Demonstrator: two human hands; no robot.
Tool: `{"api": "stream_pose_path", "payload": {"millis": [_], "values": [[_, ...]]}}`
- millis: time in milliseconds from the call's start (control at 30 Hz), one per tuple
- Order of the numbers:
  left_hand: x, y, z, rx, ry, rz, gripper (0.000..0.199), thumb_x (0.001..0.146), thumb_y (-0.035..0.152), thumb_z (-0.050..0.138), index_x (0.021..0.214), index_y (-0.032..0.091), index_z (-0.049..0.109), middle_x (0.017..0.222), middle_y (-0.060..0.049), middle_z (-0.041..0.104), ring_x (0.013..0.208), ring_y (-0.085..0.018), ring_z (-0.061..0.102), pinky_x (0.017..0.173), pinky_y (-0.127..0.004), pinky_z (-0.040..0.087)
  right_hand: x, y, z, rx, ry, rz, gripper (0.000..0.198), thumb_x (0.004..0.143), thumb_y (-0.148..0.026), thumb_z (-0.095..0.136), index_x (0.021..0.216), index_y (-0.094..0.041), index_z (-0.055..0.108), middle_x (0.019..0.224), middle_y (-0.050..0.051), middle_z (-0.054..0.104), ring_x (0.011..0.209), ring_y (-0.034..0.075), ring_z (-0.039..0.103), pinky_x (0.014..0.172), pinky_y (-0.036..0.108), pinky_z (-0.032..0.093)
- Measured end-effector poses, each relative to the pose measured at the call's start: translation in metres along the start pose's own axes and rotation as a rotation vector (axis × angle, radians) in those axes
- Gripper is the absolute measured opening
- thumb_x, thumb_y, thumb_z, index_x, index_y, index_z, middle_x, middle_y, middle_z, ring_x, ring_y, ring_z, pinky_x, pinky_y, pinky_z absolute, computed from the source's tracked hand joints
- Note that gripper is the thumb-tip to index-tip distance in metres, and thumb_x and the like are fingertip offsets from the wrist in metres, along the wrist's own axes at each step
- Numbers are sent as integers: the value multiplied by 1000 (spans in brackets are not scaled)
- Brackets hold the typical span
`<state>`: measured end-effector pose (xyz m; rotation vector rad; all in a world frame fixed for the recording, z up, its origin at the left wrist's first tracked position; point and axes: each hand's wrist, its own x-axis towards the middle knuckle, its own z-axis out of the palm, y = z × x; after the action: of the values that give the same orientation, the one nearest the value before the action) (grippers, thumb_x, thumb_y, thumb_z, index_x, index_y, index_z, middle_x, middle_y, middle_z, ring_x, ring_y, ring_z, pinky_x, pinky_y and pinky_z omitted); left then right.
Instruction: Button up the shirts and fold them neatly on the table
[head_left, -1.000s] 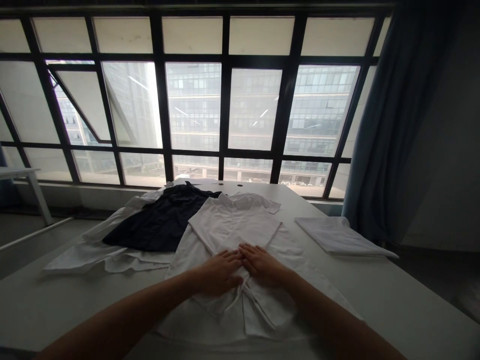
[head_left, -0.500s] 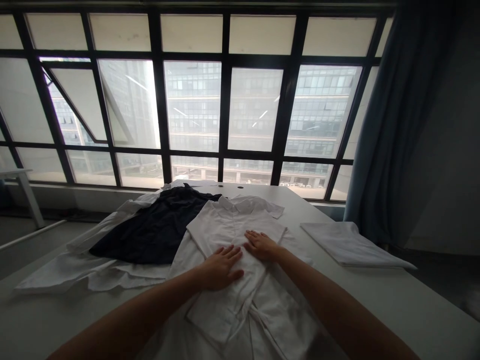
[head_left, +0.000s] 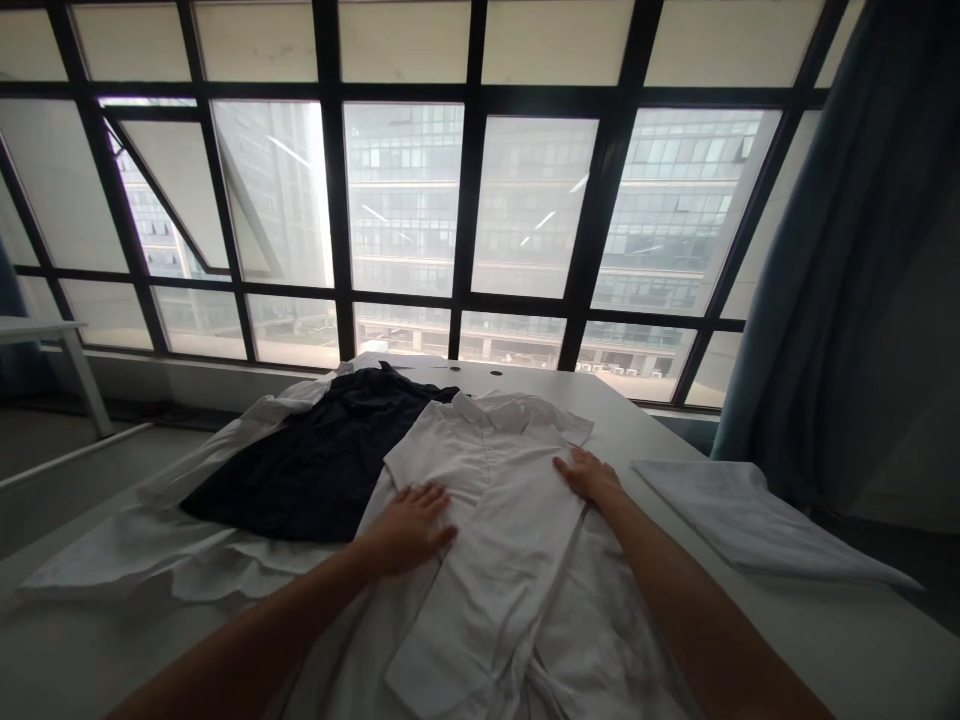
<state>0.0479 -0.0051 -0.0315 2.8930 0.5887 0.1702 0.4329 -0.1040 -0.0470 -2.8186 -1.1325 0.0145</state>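
Observation:
A white short-sleeved shirt (head_left: 499, 500) lies spread on the table, collar toward the window, over more white cloth (head_left: 622, 600). My left hand (head_left: 412, 525) rests flat on the shirt's left side, fingers stretched out. On the opposite edge, near the right sleeve, my right hand (head_left: 589, 475) lies with its palm down and fingers extended. Neither hand grips the fabric. Wrinkles run down the shirt front, and its lower end is loosely creased close to me. A dark navy garment (head_left: 315, 450) lies beside the shirt, to the left of my left hand.
White garments (head_left: 135, 545) lie under and around the navy one. A folded white cloth (head_left: 757, 515) sits at the right edge of the white table (head_left: 847, 640). A blue curtain (head_left: 795, 330) hangs at right, and another white table (head_left: 37, 328) stands at left.
My hands have moved apart, from the middle of the shirt out to its left and right sides. The shirt front is spread flatter. The view has shifted slightly.

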Motion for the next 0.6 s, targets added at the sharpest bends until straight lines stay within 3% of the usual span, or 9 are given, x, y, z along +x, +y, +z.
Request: {"api": "stream_pose_path", "payload": {"millis": [133,267,400,467,600], "values": [[6,-30,-6,73,25,-234,64,96,54,27,148,18,33,156,-10,22,145,-27,16,116,-51,11,-27,-1,-7,-20,29,56,67,95,-52,22,146,-10,34,150,19,35,136,30,35,107,48,29],[2,-37,-13,108,42,-452,72,93,58,26,148,13,33,157,-15,18,145,-33,16,112,-55,16,-59,18,-17,-1,23,42,63,93,-51,34,141,-11,40,140,23,46,128,32,45,100,45,37],[-6,-43,-26,150,83,-547,75,88,60,38,138,6,44,143,-25,42,132,-39,40,102,-51,35,-91,50,-30,24,13,45,64,87,-52,50,134,-9,47,134,25,50,125,33,48,96,43,40],[-8,-46,-35,140,90,-532,66,83,56,50,127,8,53,129,-24,55,121,-38,51,96,-46,42,-105,63,-39,55,-16,87,64,80,-52,60,126,-9,53,127,25,55,118,34,53,90,41,45],[-13,-48,-50,-111,12,-585,48,69,40,70,107,12,60,114,-16,65,101,-30,63,77,-31,50,-129,72,-56,251,-185,171,49,68,-49,74,95,-9,64,77,16,67,77,28,64,60,33,48]]}}
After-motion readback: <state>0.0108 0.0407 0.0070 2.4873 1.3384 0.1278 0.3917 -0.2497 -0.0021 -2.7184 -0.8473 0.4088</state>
